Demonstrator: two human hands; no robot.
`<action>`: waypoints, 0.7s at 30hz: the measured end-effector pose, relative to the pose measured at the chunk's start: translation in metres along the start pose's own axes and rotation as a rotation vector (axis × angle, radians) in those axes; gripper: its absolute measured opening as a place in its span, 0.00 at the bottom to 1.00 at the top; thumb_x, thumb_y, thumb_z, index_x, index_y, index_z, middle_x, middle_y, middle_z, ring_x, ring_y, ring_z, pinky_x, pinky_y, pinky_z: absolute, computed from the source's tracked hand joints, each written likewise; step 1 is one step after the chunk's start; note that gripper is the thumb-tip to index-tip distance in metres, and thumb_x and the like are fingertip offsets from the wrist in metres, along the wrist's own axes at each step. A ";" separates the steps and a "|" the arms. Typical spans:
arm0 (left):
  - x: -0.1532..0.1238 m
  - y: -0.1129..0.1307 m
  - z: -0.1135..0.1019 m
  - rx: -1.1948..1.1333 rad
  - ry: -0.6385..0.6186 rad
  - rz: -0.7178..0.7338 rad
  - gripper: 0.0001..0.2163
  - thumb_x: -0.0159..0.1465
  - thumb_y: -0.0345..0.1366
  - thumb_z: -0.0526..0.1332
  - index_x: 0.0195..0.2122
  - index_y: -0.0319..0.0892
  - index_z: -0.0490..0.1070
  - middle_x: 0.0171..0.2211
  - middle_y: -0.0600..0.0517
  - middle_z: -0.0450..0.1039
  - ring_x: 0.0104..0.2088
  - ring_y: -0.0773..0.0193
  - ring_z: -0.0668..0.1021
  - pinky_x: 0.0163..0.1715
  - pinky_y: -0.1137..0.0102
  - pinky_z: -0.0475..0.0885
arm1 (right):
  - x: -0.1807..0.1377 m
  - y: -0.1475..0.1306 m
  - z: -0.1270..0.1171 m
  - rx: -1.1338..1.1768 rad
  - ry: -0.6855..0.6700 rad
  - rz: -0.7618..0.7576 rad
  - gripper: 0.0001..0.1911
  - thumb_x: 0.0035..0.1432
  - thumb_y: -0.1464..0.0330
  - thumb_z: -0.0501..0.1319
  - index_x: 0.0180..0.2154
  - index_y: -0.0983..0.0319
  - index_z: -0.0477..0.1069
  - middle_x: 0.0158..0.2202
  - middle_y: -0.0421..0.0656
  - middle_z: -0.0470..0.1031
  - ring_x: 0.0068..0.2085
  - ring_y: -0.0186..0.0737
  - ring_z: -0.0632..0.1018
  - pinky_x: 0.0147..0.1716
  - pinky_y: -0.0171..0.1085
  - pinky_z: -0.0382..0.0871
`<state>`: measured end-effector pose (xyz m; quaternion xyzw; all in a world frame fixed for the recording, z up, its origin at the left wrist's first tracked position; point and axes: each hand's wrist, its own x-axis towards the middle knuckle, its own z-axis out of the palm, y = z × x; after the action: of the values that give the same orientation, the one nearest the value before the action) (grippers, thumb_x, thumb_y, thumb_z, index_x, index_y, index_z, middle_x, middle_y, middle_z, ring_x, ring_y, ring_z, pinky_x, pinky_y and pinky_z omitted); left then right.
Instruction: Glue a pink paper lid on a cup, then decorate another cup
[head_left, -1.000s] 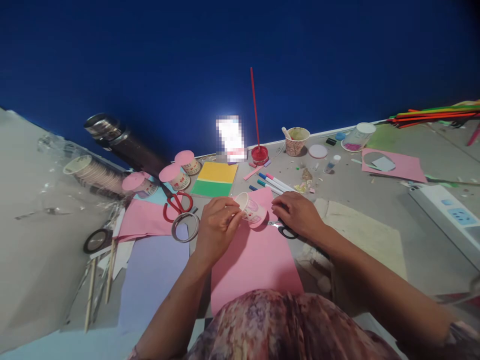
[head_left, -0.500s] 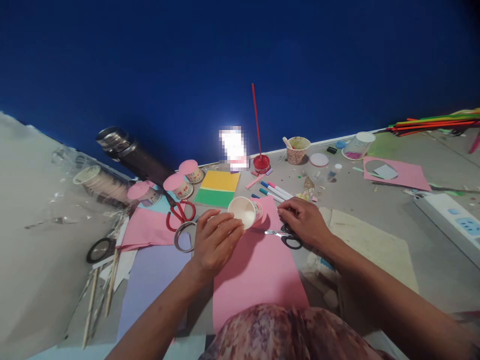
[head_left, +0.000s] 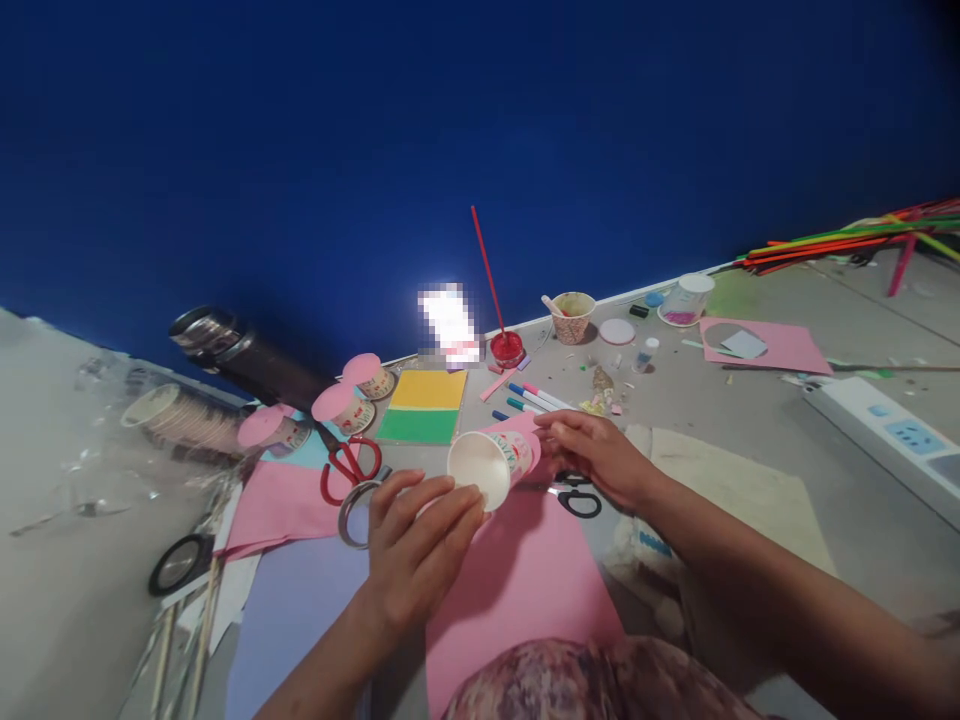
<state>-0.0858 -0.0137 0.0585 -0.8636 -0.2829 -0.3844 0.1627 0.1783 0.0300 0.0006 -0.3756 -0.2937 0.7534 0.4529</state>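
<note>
My left hand (head_left: 416, 550) grips the rim of a small printed paper cup (head_left: 491, 465), tipped on its side with its white mouth facing me. My right hand (head_left: 596, 455) reaches to the cup's base, fingertips pinching the pink paper circle there. Both hands hover over a pink paper sheet (head_left: 517, 590). Black-handled scissors (head_left: 574, 497) lie on the sheet just under my right hand.
Red scissors (head_left: 346, 466), a tape ring (head_left: 352, 510) and three pink-topped cups (head_left: 341, 405) lie at the left. Yellow-green paper (head_left: 424, 405), markers (head_left: 529, 397), a red pot with a stick (head_left: 506, 345) and a power strip (head_left: 892, 435) surround the work area.
The cup has been lifted and turned so its mouth faces me. My right hand rose from the scissors to the cup's base. The view shifted slightly.
</note>
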 end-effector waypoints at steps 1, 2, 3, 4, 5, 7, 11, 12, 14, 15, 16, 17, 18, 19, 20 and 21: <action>-0.002 -0.001 0.003 -0.007 -0.009 0.007 0.09 0.65 0.23 0.68 0.41 0.46 0.78 0.35 0.52 0.85 0.42 0.59 0.82 0.51 0.57 0.74 | 0.001 0.001 -0.001 -0.011 0.046 0.026 0.22 0.58 0.56 0.74 0.48 0.64 0.79 0.44 0.51 0.83 0.37 0.39 0.83 0.34 0.36 0.80; -0.004 -0.002 0.006 -0.011 -0.017 0.017 0.09 0.65 0.24 0.68 0.41 0.46 0.78 0.35 0.53 0.85 0.41 0.59 0.82 0.50 0.57 0.74 | 0.002 0.002 -0.002 -0.006 0.067 0.065 0.21 0.61 0.57 0.72 0.48 0.64 0.78 0.43 0.52 0.83 0.36 0.40 0.83 0.34 0.38 0.81; -0.005 -0.002 0.008 -0.012 -0.029 0.017 0.09 0.65 0.24 0.68 0.41 0.46 0.78 0.35 0.53 0.85 0.41 0.59 0.82 0.49 0.57 0.74 | 0.003 0.003 -0.003 0.010 0.072 0.110 0.21 0.63 0.56 0.70 0.50 0.64 0.77 0.42 0.52 0.83 0.35 0.41 0.84 0.35 0.41 0.83; -0.007 -0.003 0.010 -0.013 -0.037 0.011 0.09 0.65 0.24 0.68 0.41 0.46 0.78 0.35 0.53 0.86 0.41 0.59 0.82 0.49 0.57 0.74 | 0.004 0.005 -0.004 0.034 0.070 0.155 0.21 0.65 0.56 0.69 0.51 0.64 0.75 0.41 0.51 0.83 0.34 0.41 0.84 0.36 0.44 0.84; -0.008 -0.003 0.011 -0.011 -0.038 -0.001 0.10 0.65 0.24 0.68 0.42 0.47 0.78 0.35 0.53 0.86 0.41 0.59 0.82 0.49 0.57 0.74 | 0.005 0.006 -0.004 0.061 0.067 0.195 0.22 0.66 0.55 0.68 0.52 0.65 0.74 0.40 0.51 0.83 0.33 0.42 0.84 0.37 0.46 0.84; -0.008 -0.002 0.012 -0.002 -0.026 -0.032 0.11 0.64 0.23 0.69 0.42 0.47 0.78 0.35 0.53 0.86 0.41 0.59 0.82 0.48 0.57 0.75 | 0.005 0.008 -0.003 0.123 0.060 0.258 0.24 0.67 0.52 0.66 0.51 0.66 0.73 0.38 0.50 0.82 0.32 0.43 0.84 0.39 0.50 0.85; -0.002 0.003 0.012 0.028 0.013 -0.074 0.13 0.62 0.23 0.70 0.43 0.47 0.78 0.35 0.52 0.86 0.41 0.58 0.82 0.49 0.56 0.75 | 0.004 0.014 0.004 0.274 -0.021 0.339 0.30 0.69 0.43 0.57 0.46 0.66 0.72 0.41 0.54 0.83 0.37 0.47 0.86 0.40 0.48 0.83; 0.000 0.005 0.012 0.031 0.024 -0.078 0.13 0.62 0.23 0.70 0.43 0.47 0.78 0.35 0.52 0.85 0.41 0.57 0.82 0.49 0.56 0.75 | 0.003 0.016 0.007 0.307 -0.057 0.359 0.33 0.70 0.41 0.53 0.46 0.66 0.72 0.41 0.55 0.83 0.38 0.48 0.86 0.41 0.48 0.82; 0.002 0.008 0.012 0.025 0.039 -0.067 0.13 0.63 0.23 0.70 0.44 0.47 0.79 0.35 0.52 0.85 0.41 0.58 0.82 0.50 0.56 0.74 | 0.001 0.019 0.014 0.360 -0.132 0.378 0.38 0.69 0.38 0.46 0.45 0.66 0.74 0.41 0.55 0.83 0.39 0.48 0.86 0.43 0.48 0.81; 0.003 0.010 0.012 0.019 0.035 -0.055 0.13 0.63 0.23 0.69 0.44 0.47 0.79 0.35 0.52 0.85 0.41 0.58 0.82 0.51 0.56 0.74 | 0.000 0.021 0.017 0.382 -0.168 0.370 0.41 0.69 0.37 0.44 0.46 0.66 0.74 0.40 0.55 0.84 0.39 0.48 0.86 0.45 0.48 0.80; 0.004 0.011 0.012 0.011 0.021 -0.041 0.12 0.64 0.23 0.68 0.44 0.47 0.79 0.35 0.52 0.85 0.41 0.58 0.82 0.51 0.56 0.73 | -0.001 0.022 0.020 0.398 -0.197 0.349 0.42 0.69 0.37 0.43 0.47 0.65 0.75 0.41 0.54 0.84 0.40 0.47 0.85 0.48 0.49 0.79; 0.004 0.012 0.011 0.002 0.000 -0.024 0.12 0.64 0.23 0.68 0.44 0.47 0.79 0.35 0.52 0.85 0.42 0.58 0.82 0.52 0.56 0.73 | -0.002 0.022 0.023 0.405 -0.223 0.324 0.42 0.69 0.36 0.43 0.49 0.65 0.75 0.41 0.54 0.84 0.41 0.48 0.85 0.50 0.49 0.78; 0.004 0.013 0.010 -0.007 -0.020 -0.007 0.12 0.64 0.22 0.68 0.44 0.46 0.79 0.35 0.52 0.86 0.42 0.58 0.82 0.53 0.56 0.72 | -0.002 0.022 0.025 0.407 -0.244 0.298 0.42 0.69 0.37 0.42 0.51 0.64 0.75 0.42 0.53 0.85 0.43 0.48 0.85 0.51 0.50 0.77; 0.005 0.014 0.009 -0.015 -0.039 0.009 0.11 0.64 0.22 0.68 0.43 0.44 0.79 0.35 0.51 0.86 0.43 0.58 0.82 0.54 0.56 0.72 | -0.003 0.022 0.027 0.403 -0.263 0.276 0.42 0.69 0.37 0.42 0.52 0.63 0.75 0.43 0.53 0.85 0.45 0.49 0.84 0.52 0.50 0.77; 0.005 0.014 0.008 -0.020 -0.054 0.024 0.11 0.64 0.21 0.68 0.43 0.43 0.79 0.35 0.50 0.86 0.43 0.58 0.81 0.55 0.56 0.71 | -0.003 0.022 0.028 0.397 -0.280 0.260 0.42 0.69 0.37 0.42 0.53 0.63 0.75 0.44 0.53 0.85 0.46 0.50 0.84 0.52 0.50 0.77; 0.006 0.014 0.007 -0.025 -0.066 0.039 0.11 0.63 0.21 0.69 0.42 0.42 0.79 0.35 0.50 0.86 0.43 0.58 0.81 0.55 0.56 0.71 | -0.004 0.021 0.029 0.393 -0.290 0.247 0.42 0.69 0.37 0.42 0.54 0.63 0.75 0.45 0.54 0.84 0.47 0.50 0.84 0.52 0.50 0.76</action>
<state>-0.0702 -0.0191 0.0581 -0.8831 -0.2665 -0.3560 0.1498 0.1459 0.0150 0.0007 -0.2018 -0.1556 0.8913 0.3749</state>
